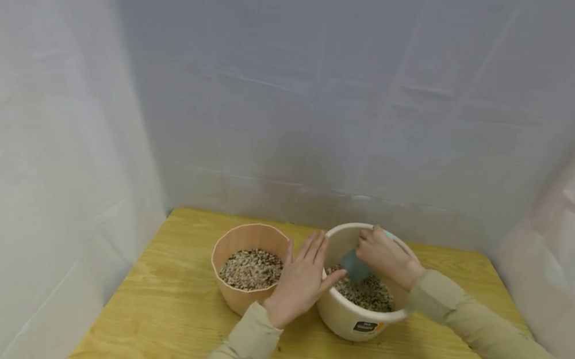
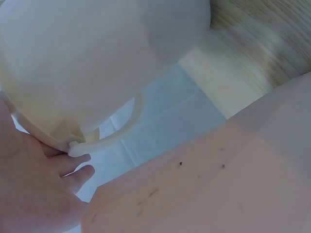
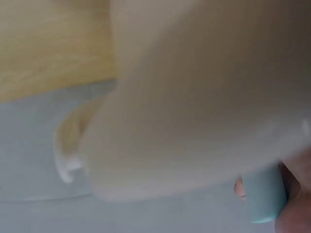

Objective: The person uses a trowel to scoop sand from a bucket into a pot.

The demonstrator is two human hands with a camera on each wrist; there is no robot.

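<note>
— What are your hands doing at the table?

— My left hand lies flat with its fingers straight and together, pressed against the near-left side of the white bucket, the thumb hooked over its rim. The left wrist view shows the same: my fingers against the bucket's wall, just under its thin white handle. My right hand is down inside the bucket's mouth, fingers curled around a pale blue scoop; the right wrist view catches the scoop's end in my grip, with the bucket's outer wall filling most of that frame.

— And where does the scoop sit relative to everything else?

— It is inside the white bucket, at the surface of the mixed grains there, between my two hands. Just left of the bucket stands a tan bowl holding similar grains, almost touching it; my left hand lies between the two vessels. Both rest on a wooden table.

— Any writing?

— A dark and orange label on the bucket's front, too small to read.
</note>
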